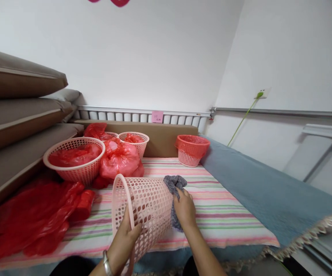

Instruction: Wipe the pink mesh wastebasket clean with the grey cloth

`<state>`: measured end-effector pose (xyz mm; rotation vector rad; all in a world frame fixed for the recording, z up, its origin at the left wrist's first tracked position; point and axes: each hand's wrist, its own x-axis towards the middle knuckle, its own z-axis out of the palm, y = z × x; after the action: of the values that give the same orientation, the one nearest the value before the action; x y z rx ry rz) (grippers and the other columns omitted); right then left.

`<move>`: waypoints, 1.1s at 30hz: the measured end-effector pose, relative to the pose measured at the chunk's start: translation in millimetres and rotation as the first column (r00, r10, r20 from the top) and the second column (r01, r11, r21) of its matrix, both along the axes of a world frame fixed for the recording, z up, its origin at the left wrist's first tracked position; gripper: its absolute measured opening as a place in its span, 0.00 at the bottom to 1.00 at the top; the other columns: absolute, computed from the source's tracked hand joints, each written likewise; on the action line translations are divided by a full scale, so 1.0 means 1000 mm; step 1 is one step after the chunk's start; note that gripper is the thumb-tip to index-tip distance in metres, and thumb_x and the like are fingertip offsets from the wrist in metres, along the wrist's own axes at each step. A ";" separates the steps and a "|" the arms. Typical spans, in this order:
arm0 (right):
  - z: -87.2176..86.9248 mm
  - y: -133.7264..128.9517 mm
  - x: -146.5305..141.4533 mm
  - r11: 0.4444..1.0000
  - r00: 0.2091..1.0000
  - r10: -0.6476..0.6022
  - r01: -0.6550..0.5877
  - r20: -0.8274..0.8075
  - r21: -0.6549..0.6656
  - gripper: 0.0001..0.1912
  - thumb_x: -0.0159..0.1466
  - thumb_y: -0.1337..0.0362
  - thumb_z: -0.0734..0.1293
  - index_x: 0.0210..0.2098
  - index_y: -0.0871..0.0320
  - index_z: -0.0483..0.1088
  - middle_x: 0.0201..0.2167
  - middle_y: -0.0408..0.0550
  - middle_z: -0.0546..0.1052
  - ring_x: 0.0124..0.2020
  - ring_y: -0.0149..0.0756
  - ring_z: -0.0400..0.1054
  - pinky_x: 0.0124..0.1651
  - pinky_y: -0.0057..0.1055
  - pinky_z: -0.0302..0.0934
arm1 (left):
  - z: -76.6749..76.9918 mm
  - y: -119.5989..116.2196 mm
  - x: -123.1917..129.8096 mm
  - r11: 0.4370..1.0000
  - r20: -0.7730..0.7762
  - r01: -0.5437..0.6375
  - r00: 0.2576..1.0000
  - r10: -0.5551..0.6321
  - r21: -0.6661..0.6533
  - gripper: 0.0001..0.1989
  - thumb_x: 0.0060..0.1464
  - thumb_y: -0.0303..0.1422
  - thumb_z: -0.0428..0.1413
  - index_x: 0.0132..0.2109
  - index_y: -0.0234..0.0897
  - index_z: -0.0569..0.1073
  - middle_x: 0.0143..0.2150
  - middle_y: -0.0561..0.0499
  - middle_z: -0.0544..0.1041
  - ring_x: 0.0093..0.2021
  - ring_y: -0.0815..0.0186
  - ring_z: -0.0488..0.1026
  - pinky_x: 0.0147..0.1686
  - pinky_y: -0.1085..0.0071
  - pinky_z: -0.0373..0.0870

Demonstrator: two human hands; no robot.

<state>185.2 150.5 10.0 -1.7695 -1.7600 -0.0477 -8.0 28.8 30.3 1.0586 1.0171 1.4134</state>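
A pale pink perforated plastic basket (151,203) lies tipped on its side, its open mouth facing left. My left hand (125,234) grips its rim, with the thumb outside and the fingers inside the mouth. My right hand (184,209) is closed on a dark grey cloth (175,184) and presses it against the basket's base. Part of the cloth hangs down below that hand. Under the basket is a striped cloth cover (211,214).
Left stand a basket with red plastic inside (76,174), another pink basket (143,147), a filled red bag (121,159) and loose red bags (36,214). Stacked cushions (19,119) rise behind. At the back right is a basket with a red top (193,149).
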 end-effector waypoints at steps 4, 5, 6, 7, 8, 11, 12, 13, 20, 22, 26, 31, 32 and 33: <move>0.015 -0.016 -0.024 0.994 0.993 0.102 -0.101 -0.064 0.031 0.19 0.60 0.70 0.60 0.50 0.58 0.70 0.48 0.54 0.71 0.50 0.44 0.62 0.52 0.34 0.55 | -0.006 -0.007 0.009 1.000 -0.035 -0.015 0.999 0.015 0.013 0.39 0.49 0.30 0.53 0.65 0.34 0.45 0.62 0.38 0.64 0.62 0.53 0.60 0.61 0.56 0.55; 0.021 -0.024 -0.035 0.985 0.984 0.163 -0.158 -0.076 0.063 0.19 0.60 0.70 0.60 0.50 0.57 0.70 0.49 0.54 0.70 0.51 0.44 0.62 0.53 0.35 0.55 | -0.006 -0.009 0.012 1.000 -0.040 -0.026 0.999 0.026 0.012 0.39 0.48 0.32 0.54 0.65 0.34 0.47 0.61 0.38 0.65 0.61 0.52 0.61 0.61 0.56 0.55; 0.027 -0.034 -0.048 0.970 0.968 0.233 -0.225 -0.088 0.096 0.20 0.59 0.70 0.61 0.50 0.57 0.70 0.50 0.54 0.70 0.52 0.43 0.61 0.54 0.35 0.54 | -0.005 -0.012 0.015 0.999 -0.047 -0.040 0.998 0.041 0.013 0.39 0.47 0.33 0.55 0.64 0.33 0.50 0.60 0.37 0.67 0.61 0.51 0.61 0.61 0.55 0.55; 0.034 -0.045 -0.060 0.949 0.947 0.305 -0.292 -0.103 0.122 0.20 0.59 0.71 0.61 0.50 0.56 0.70 0.50 0.53 0.70 0.52 0.43 0.61 0.54 0.36 0.55 | -0.004 -0.014 0.017 0.998 -0.052 -0.061 0.997 0.062 0.016 0.38 0.46 0.34 0.55 0.64 0.32 0.52 0.59 0.37 0.68 0.61 0.50 0.61 0.61 0.54 0.55; 0.041 -0.056 -0.072 0.922 0.918 0.378 -0.361 -0.118 0.142 0.20 0.58 0.71 0.61 0.50 0.55 0.70 0.50 0.51 0.70 0.52 0.42 0.61 0.53 0.35 0.55 | -0.002 -0.015 0.018 0.996 -0.059 -0.087 0.994 0.088 0.019 0.38 0.45 0.34 0.55 0.63 0.32 0.54 0.59 0.37 0.68 0.61 0.49 0.60 0.60 0.54 0.55; 0.056 -0.084 -0.098 0.847 0.839 0.526 -0.501 -0.143 0.177 0.21 0.57 0.72 0.62 0.48 0.51 0.70 0.48 0.48 0.70 0.49 0.40 0.62 0.51 0.35 0.57 | 0.002 -0.016 0.018 0.988 -0.094 -0.151 0.984 0.154 0.037 0.38 0.44 0.36 0.56 0.62 0.33 0.56 0.60 0.38 0.67 0.63 0.48 0.57 0.61 0.54 0.54; 0.059 -0.090 -0.103 0.834 0.825 0.546 -0.519 -0.145 0.185 0.20 0.57 0.73 0.62 0.48 0.51 0.70 0.47 0.47 0.71 0.48 0.39 0.62 0.51 0.35 0.57 | 0.002 -0.016 0.017 0.985 -0.106 -0.165 0.980 0.169 0.042 0.38 0.44 0.37 0.57 0.62 0.33 0.56 0.61 0.38 0.66 0.64 0.48 0.56 0.61 0.54 0.53; 0.060 -0.093 -0.105 0.828 0.820 0.555 -0.527 -0.142 0.193 0.20 0.57 0.73 0.62 0.47 0.51 0.70 0.47 0.47 0.70 0.47 0.39 0.62 0.51 0.35 0.57 | 0.000 -0.015 0.017 0.984 -0.115 -0.172 0.978 0.176 0.042 0.39 0.44 0.38 0.57 0.62 0.33 0.56 0.62 0.38 0.65 0.64 0.47 0.55 0.61 0.54 0.53; 0.035 -0.058 -0.073 0.890 0.899 0.437 -0.429 -0.024 0.153 0.22 0.58 0.73 0.60 0.51 0.54 0.68 0.52 0.51 0.68 0.52 0.41 0.59 0.55 0.36 0.53 | -0.032 -0.015 0.011 1.000 -0.075 -0.004 0.997 0.004 0.000 0.40 0.51 0.36 0.55 0.66 0.38 0.46 0.63 0.38 0.64 0.63 0.51 0.58 0.60 0.55 0.57; 0.025 -0.036 -0.053 0.941 0.949 0.314 -0.313 0.013 0.131 0.21 0.59 0.72 0.60 0.51 0.57 0.68 0.51 0.53 0.68 0.53 0.42 0.58 0.56 0.36 0.52 | -0.040 -0.016 0.011 0.999 -0.031 0.044 0.999 -0.044 0.019 0.41 0.53 0.36 0.54 0.67 0.40 0.40 0.64 0.39 0.61 0.63 0.53 0.59 0.59 0.56 0.59; 0.010 0.000 -0.014 0.997 0.997 0.068 -0.069 0.040 0.027 0.19 0.61 0.69 0.59 0.51 0.61 0.68 0.47 0.55 0.71 0.48 0.43 0.62 0.51 0.34 0.55 | -0.047 -0.017 0.014 0.992 0.005 0.111 0.994 -0.112 0.062 0.41 0.55 0.37 0.54 0.67 0.42 0.37 0.65 0.37 0.59 0.62 0.53 0.61 0.59 0.56 0.58; 0.003 0.004 -0.002 0.999 0.996 0.024 -0.027 0.088 0.033 0.19 0.62 0.68 0.58 0.52 0.59 0.68 0.47 0.53 0.71 0.47 0.41 0.62 0.50 0.31 0.54 | -0.024 -0.014 0.011 0.997 0.049 0.078 0.996 -0.079 0.008 0.43 0.50 0.34 0.57 0.67 0.40 0.42 0.61 0.38 0.65 0.61 0.52 0.62 0.59 0.56 0.58; 0.002 0.002 -0.003 0.999 0.995 0.028 -0.032 0.094 0.041 0.19 0.62 0.69 0.58 0.52 0.59 0.68 0.47 0.53 0.71 0.47 0.41 0.62 0.50 0.31 0.54 | -0.016 -0.013 0.009 0.998 0.062 0.061 0.996 -0.060 -0.017 0.43 0.50 0.32 0.57 0.67 0.40 0.42 0.61 0.39 0.66 0.60 0.53 0.63 0.59 0.57 0.59; 0.003 0.000 -0.005 0.998 0.995 0.032 -0.036 0.095 0.046 0.19 0.62 0.69 0.58 0.52 0.58 0.68 0.47 0.53 0.71 0.47 0.41 0.62 0.50 0.31 0.53 | -0.008 -0.011 0.007 0.999 0.068 0.042 0.997 -0.041 -0.021 0.43 0.49 0.30 0.56 0.67 0.40 0.42 0.61 0.40 0.66 0.60 0.53 0.63 0.58 0.57 0.59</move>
<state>180.6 150.5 12.6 -1.7284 -1.8403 -0.1602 -0.6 18.0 22.2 1.0034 0.9546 1.3924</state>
